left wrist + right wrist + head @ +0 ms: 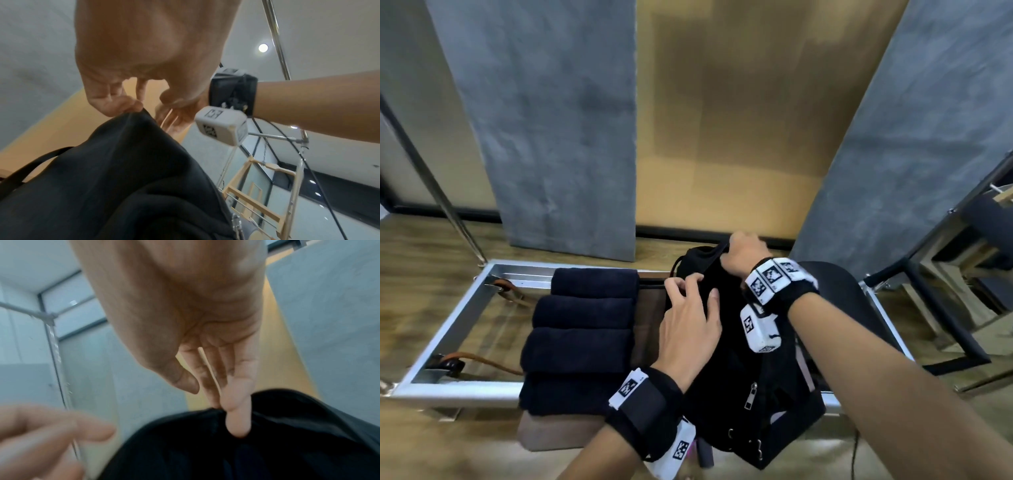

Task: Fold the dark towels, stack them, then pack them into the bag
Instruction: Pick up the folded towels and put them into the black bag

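My right hand [743, 255] curls its fingers over the far top edge of the black bag [750, 359], pinching the fabric up. My left hand [690, 325] pinches the near edge, other fingers loosely spread. The 4 folded dark towels [582, 334] lie in an overlapping row just left of the bag. The limp fabric could slip from either pinch, so the mouth collapses; the bag may also slide off the bench [558, 433].

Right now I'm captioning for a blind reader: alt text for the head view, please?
Both hands work at the top of a black bag: the right hand grips its upper edge, the left hand rests on it. Four folded dark towels lie beside it.
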The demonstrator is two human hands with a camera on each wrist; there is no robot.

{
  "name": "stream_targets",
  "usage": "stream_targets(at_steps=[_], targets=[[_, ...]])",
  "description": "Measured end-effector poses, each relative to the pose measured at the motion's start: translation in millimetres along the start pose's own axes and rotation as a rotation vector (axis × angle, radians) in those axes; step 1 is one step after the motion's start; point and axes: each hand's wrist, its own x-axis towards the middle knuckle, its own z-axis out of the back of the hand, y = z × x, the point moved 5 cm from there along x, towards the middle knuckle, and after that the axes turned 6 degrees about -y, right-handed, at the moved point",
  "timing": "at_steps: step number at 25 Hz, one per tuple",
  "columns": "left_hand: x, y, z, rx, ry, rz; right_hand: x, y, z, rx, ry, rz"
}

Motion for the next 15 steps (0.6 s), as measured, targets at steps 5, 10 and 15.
stream_targets(at_steps=[5,10,15], targets=[[-17.6,60.7,47.4,-0.257,-0.313,0.264,-47.0,87.9,10.7,0.373,-0.017,0.287],[-63.6,179.7,72.6,-0.377,-0.347,0.813,-104.5,159.8,-96.3,0.047,0.266,0.623],[-85.2,223.3,63.9,-0.766,-0.283,1.027,-126.1,178.9,-158.8,-0.306,0.147,0.735]])
